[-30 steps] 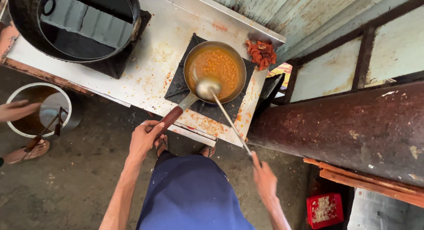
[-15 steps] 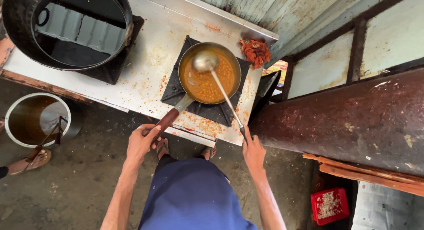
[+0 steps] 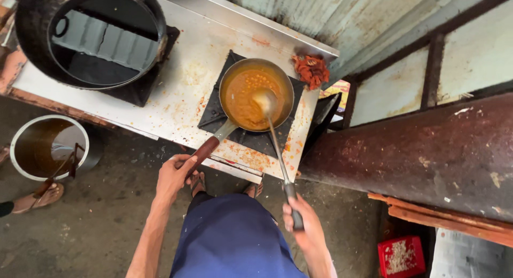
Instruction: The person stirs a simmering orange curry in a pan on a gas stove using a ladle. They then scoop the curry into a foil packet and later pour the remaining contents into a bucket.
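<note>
Two hands are at work over a stained steel counter (image 3: 176,91). The left hand (image 3: 173,176) is wrapped around the reddish handle of a frying pan (image 3: 256,94), which sits on a black burner near the counter's right end, close to its front edge. The right hand (image 3: 302,227) is closed on the end of a long ladle (image 3: 265,100), whose bowl rests in the pan's orange stew. A big black wok (image 3: 91,37) occupies the counter's left end. A red rag (image 3: 311,69) lies at the back right corner.
</note>
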